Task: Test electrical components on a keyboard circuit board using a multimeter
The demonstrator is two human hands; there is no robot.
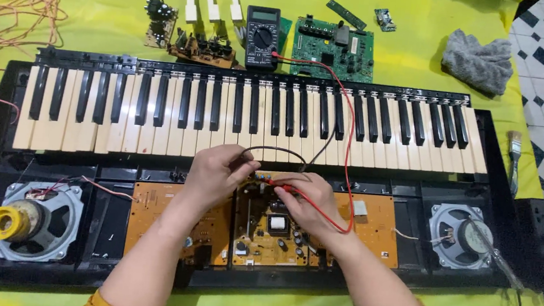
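Left hand [218, 171] pinches the thin black probe lead [272, 150]; right hand [307, 199] grips the slim red plastic probe [282, 187] on the orange circuit board [271, 232].
Both probes look light and stiff, with limp leads, best held by their insulated shafts; their tips and the contact points are hidden under the fingers.

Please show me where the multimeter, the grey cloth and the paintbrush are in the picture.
multimeter [262, 35]: head view, on its round dial.
grey cloth [477, 59]: head view, on the middle of its folds.
paintbrush [514, 161]: head view, on its handle, below the bristles.
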